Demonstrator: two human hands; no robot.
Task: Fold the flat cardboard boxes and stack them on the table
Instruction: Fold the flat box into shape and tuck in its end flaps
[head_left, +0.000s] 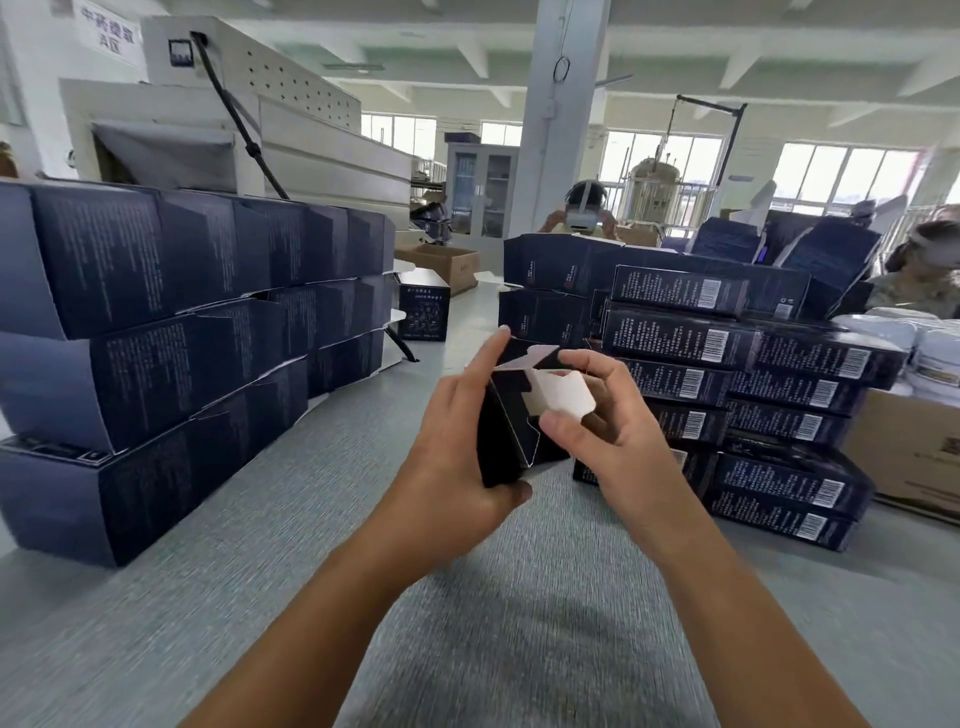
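The left grip (457, 441), a bare hand, wraps the body of a half-formed dark cardboard box (506, 431), thumb at its lower corner, holding it above the table. The right grip (608, 421) pinches the box's white end flap (563, 397) between thumb and fingers. That flap could buckle or miss its slot if it is pushed while the box sits skewed, and a slack left hold would likely let the walls collapse flat. Below lies the grey table (311, 519), with folded boxes (182, 312) stacked 3 tiers high at left and flat boxes (727, 395) piled at right beside a brown carton (914, 447). Beyond stand a white machine (260, 114), a pillar (561, 104) and windows.
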